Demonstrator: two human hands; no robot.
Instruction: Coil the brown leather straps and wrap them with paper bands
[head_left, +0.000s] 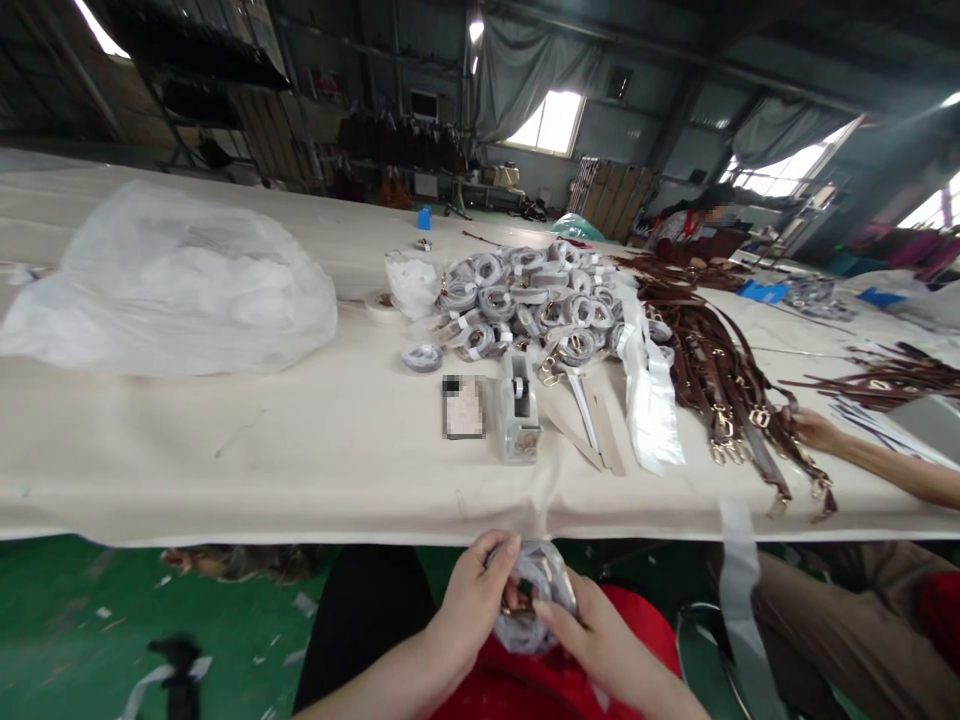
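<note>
A coiled strap in greyish wrapping (530, 635) is held in front of the table edge, above my lap. My left hand (476, 590) grips its left side, the thumb on top. My right hand (589, 625) holds the right side, its thumb near a gold-coloured metal piece in the coil's middle. Beyond the hands, a tape dispenser (517, 415) stands on the table beside a small card-like item (463, 408). A pile of similar wrapped coils (525, 290) lies farther back, with one single coil (421, 358) at its left.
A large translucent plastic bag (195, 290) covers the table's left part. White strips (649, 400) and brown straps with metal clasps (709, 360) lie right of the dispenser. Another person's hand (814, 430) touches the straps. A person (686, 230) sits at the back right.
</note>
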